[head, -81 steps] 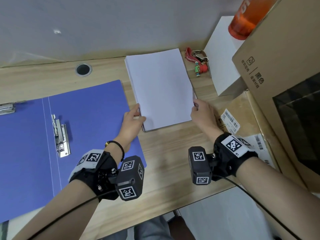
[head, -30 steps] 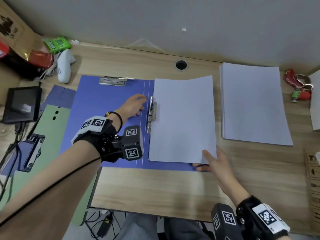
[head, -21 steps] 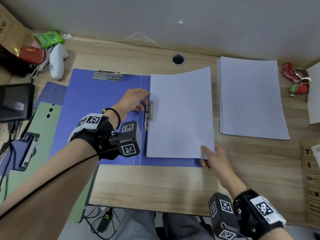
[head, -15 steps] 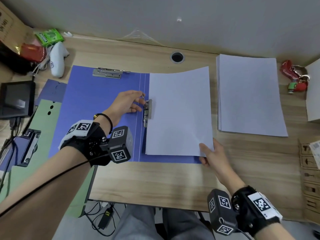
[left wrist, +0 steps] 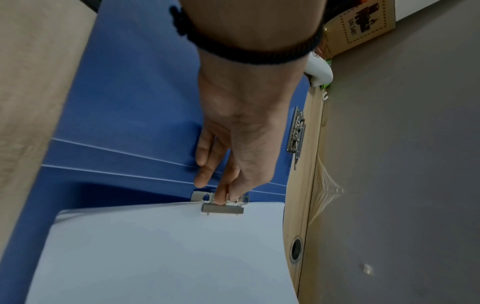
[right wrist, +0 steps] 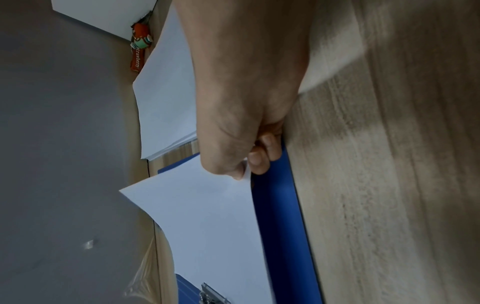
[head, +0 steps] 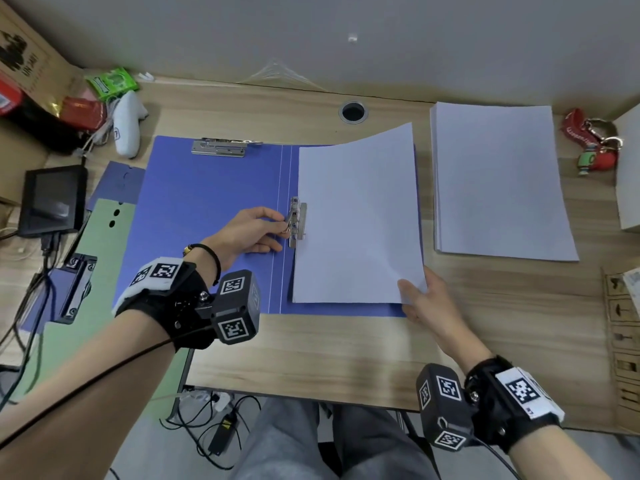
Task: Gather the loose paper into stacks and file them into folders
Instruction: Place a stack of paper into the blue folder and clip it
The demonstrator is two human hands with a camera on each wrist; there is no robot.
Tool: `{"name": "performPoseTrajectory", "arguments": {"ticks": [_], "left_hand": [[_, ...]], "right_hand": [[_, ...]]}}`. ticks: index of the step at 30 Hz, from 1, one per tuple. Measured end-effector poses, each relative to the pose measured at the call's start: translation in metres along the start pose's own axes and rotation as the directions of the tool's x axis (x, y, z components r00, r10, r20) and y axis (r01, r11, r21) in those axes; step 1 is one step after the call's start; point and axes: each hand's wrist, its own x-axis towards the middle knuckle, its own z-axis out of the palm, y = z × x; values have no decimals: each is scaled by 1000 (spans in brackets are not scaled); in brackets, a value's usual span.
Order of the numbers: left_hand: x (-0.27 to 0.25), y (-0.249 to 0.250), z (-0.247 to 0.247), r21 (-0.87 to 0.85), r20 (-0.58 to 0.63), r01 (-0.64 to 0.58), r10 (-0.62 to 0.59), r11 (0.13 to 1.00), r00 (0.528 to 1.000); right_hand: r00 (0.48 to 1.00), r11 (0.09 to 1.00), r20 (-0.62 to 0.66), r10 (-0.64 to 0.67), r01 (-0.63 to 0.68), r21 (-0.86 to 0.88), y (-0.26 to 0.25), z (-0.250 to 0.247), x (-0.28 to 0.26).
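An open blue folder (head: pixel 207 202) lies flat on the wooden desk. A thin batch of white paper (head: pixel 356 216) rests on its right half, its left edge under the metal spring clip (head: pixel 297 221). My left hand (head: pixel 256 230) pinches the clip's lever (left wrist: pixel 226 200) with thumb and finger. My right hand (head: pixel 420 299) pinches the paper's near right corner (right wrist: pixel 244 174), thumb on top; the far right corner curls up. A thicker stack of white paper (head: pixel 498 181) lies to the right of the folder.
A second metal clip (head: pixel 221 147) sits at the folder's far edge. A green folder (head: pixel 100 271), a small black screen (head: pixel 52 199) and cables crowd the left. A white controller (head: pixel 126 129), a red keychain (head: pixel 592 140), a cable hole (head: pixel 352 111) and cardboard boxes (head: pixel 623 341) line the back and right.
Earlier both hands held the stack at the right. A batch now lies on the folder; my left hand has moved onto the clip and pinched its lever, while the right keeps the corner.
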Motion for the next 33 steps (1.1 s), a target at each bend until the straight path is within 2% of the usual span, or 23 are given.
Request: {"name": "performPoseTrajectory", "arguments": {"ticks": [7,16,19,21,23,25,28,31,33], "left_hand": [[0,1,13,112,-46,21,-16,994,999],[7,-9,18,317,-119,-67,110,946,987],[7,-7,19,343,-122,-64,111,937,986],[6,-4,17,351,-108,-37,79,936,991],[4,4,17,344,-109,-23,64,939,992],[3,18,19,325,-179,-40,103,945,978],[0,49,35,181,-247,-129,173,975,953],[0,79,75,28,-139,-201,203,979,969],[1,93,110,-89,-39,-185,182,979,983]], "right_hand": [[1000,1000,11,-14,14,-7,0,0,0],[1000,999,6,2,-2,-53,0,0,-1],[995,999,94,33,-33,0,0,-11,-1],[987,997,146,74,-71,-29,-3,-29,0],[998,993,41,43,-38,-109,-12,-60,1],[979,989,-196,-61,33,-141,-26,-102,5],[852,975,-506,-136,24,-223,-38,-157,16],[755,977,-646,-109,-40,-211,-38,-190,33],[721,973,-691,-46,-123,-194,-35,-200,42]]}}
